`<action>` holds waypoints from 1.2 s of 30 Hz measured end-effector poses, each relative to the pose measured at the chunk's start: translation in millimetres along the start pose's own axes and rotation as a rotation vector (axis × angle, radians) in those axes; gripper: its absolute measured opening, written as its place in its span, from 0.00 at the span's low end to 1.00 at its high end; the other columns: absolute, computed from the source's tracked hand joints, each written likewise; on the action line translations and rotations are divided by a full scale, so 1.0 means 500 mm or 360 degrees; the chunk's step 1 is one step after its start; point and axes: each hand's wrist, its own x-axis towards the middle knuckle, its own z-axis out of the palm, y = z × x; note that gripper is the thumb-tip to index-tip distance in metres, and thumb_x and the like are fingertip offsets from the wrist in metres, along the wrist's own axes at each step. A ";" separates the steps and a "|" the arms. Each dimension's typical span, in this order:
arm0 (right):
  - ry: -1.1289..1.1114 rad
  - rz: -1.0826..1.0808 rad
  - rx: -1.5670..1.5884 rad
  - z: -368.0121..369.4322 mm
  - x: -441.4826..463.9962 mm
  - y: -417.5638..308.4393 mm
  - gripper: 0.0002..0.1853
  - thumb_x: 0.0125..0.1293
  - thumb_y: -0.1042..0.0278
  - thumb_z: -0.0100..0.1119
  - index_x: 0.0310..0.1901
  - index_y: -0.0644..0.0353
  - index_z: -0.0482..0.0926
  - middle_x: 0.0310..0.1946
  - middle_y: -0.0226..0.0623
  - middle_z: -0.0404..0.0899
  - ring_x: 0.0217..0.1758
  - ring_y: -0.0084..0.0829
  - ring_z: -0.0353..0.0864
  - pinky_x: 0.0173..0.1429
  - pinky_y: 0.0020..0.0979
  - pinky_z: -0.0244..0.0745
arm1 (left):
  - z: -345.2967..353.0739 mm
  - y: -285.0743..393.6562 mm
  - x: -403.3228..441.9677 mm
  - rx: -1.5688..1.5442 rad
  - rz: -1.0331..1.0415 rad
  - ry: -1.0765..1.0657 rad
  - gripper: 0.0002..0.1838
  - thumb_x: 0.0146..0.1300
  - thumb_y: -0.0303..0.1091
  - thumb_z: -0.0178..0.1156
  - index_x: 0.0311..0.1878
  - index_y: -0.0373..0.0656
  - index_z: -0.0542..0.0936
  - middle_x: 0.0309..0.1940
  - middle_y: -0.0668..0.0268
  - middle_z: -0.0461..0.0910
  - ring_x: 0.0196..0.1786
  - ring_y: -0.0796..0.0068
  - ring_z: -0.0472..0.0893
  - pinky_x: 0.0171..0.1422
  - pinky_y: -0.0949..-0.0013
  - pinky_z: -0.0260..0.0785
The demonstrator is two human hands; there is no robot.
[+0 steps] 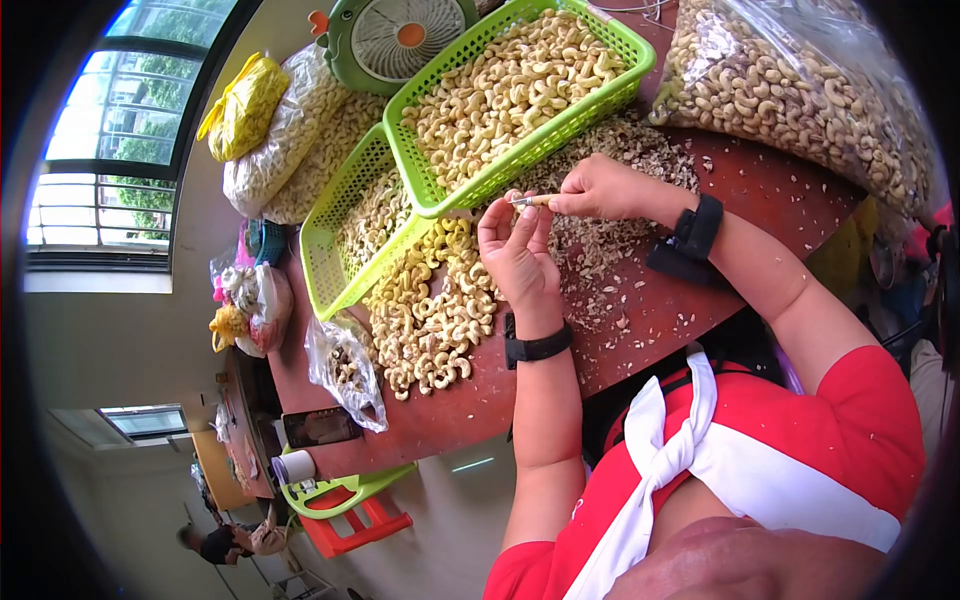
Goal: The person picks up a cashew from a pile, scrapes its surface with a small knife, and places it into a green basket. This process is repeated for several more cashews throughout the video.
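Observation:
My right hand [600, 190] is closed around the light wooden handle of a small knife [540, 200], its short metal blade pointing left. Against the blade, my left hand [520, 255] pinches a small cashew nut [514, 197], mostly covered by the fingertips. Below the hands spreads a heap of brown peelings [600, 250]. To the left of my left hand lies a pile of pale cashews [430, 330] on the red table [440, 432]. A green basket [510, 163] full of cashews stands just beyond both hands, partly over a second green basket [325, 285].
A large clear bag of cashews [790, 110] sits at the far right. Beyond the baskets are a green fan [400, 45] and more filled bags [290, 130]. A small plastic bag [345, 370], phone [322, 427] and cup [294, 467] line the left edge. Another person [225, 543] is in the background.

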 end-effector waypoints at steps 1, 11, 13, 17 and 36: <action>-0.0002 -0.0001 0.0000 0.001 0.000 0.000 0.19 0.54 0.56 0.52 0.15 0.64 0.70 0.08 0.25 0.63 0.13 0.15 0.57 0.16 0.23 0.53 | 0.004 0.001 -0.003 0.0041 0.0027 -0.0006 0.15 0.47 0.13 0.52 0.40 0.35 0.66 0.36 0.61 0.69 0.39 0.65 0.74 0.43 0.66 0.73; -0.0025 0.0094 0.0251 0.000 -0.001 0.002 0.18 0.55 0.57 0.51 0.16 0.63 0.71 0.09 0.23 0.63 0.13 0.14 0.57 0.16 0.22 0.53 | 0.001 -0.005 -0.005 0.0066 0.0081 -0.0016 0.17 0.46 0.12 0.53 0.41 0.35 0.66 0.35 0.62 0.70 0.38 0.69 0.74 0.43 0.68 0.73; -0.0007 0.0101 0.0303 -0.005 -0.005 -0.005 0.18 0.55 0.57 0.51 0.17 0.63 0.71 0.09 0.22 0.63 0.13 0.14 0.57 0.16 0.22 0.52 | 0.003 -0.007 -0.004 0.0048 0.0088 0.0006 0.16 0.46 0.12 0.52 0.40 0.35 0.66 0.35 0.61 0.71 0.39 0.68 0.74 0.43 0.68 0.73; 0.0015 0.0126 0.0226 -0.011 -0.004 -0.001 0.18 0.55 0.57 0.52 0.16 0.63 0.71 0.08 0.23 0.61 0.13 0.14 0.57 0.16 0.22 0.52 | -0.006 -0.005 0.004 -0.0037 0.0008 0.0055 0.11 0.50 0.16 0.51 0.38 0.36 0.66 0.34 0.58 0.72 0.40 0.65 0.75 0.43 0.68 0.73; 0.0001 0.0058 0.0217 -0.021 0.030 0.072 0.18 0.60 0.56 0.46 0.16 0.55 0.63 0.10 0.17 0.56 0.12 0.10 0.50 0.16 0.16 0.43 | -0.016 0.005 0.009 -0.0096 0.0004 0.0168 0.06 0.51 0.22 0.53 0.34 0.37 0.70 0.25 0.66 0.72 0.24 0.78 0.73 0.27 0.77 0.71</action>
